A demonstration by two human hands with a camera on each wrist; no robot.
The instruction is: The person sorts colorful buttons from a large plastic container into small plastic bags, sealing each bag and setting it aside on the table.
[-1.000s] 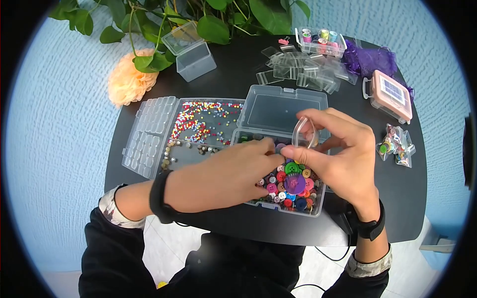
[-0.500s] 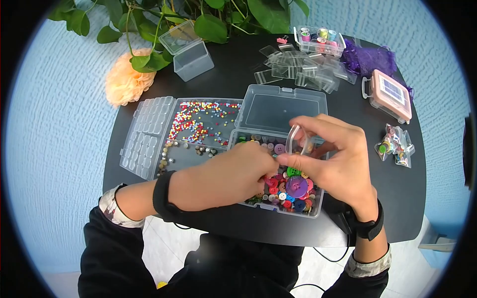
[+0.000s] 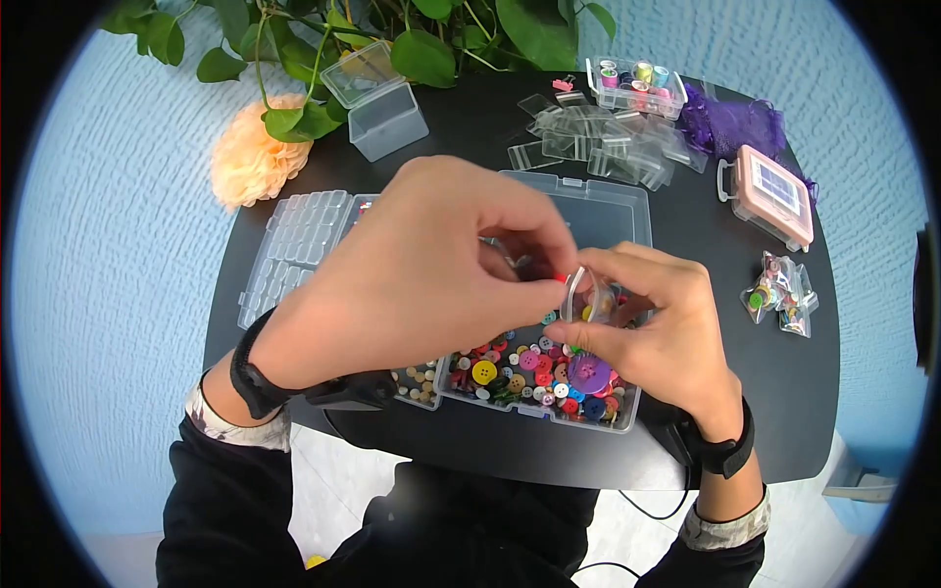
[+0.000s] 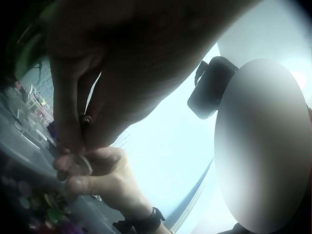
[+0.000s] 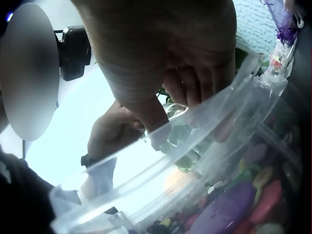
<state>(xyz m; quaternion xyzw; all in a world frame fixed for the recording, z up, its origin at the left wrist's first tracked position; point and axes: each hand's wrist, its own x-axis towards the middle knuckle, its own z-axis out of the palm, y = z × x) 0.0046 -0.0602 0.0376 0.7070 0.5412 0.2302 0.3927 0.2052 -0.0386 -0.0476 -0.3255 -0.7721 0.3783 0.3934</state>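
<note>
My right hand (image 3: 659, 333) holds a small clear plastic bag (image 3: 588, 296) by its edges, mouth spread, with some buttons showing inside. At that mouth, the thumb and forefinger of my left hand (image 3: 441, 265) pinch a small red button (image 3: 561, 278), mostly covered by the fingertips. Both hands are over a clear compartment box full of mixed buttons (image 3: 515, 382), among them a large purple button (image 3: 589, 373). In the right wrist view the box's clear wall crosses in front of the bag, and the purple button (image 5: 224, 209) lies close by.
The box's lid (image 3: 613, 211) lies back, open. A bead case (image 3: 304, 230) is left, partly behind my left arm. Farther off are empty clear bags (image 3: 598, 137), a thread-spool box (image 3: 637, 88), a pink-lidded box (image 3: 769, 196), filled bags (image 3: 779, 294) and a small clear box (image 3: 387, 122).
My left hand has risen from among the buttons to the mouth of the bag, bringing a red button. The right hand with the bag has come slightly lower.
</note>
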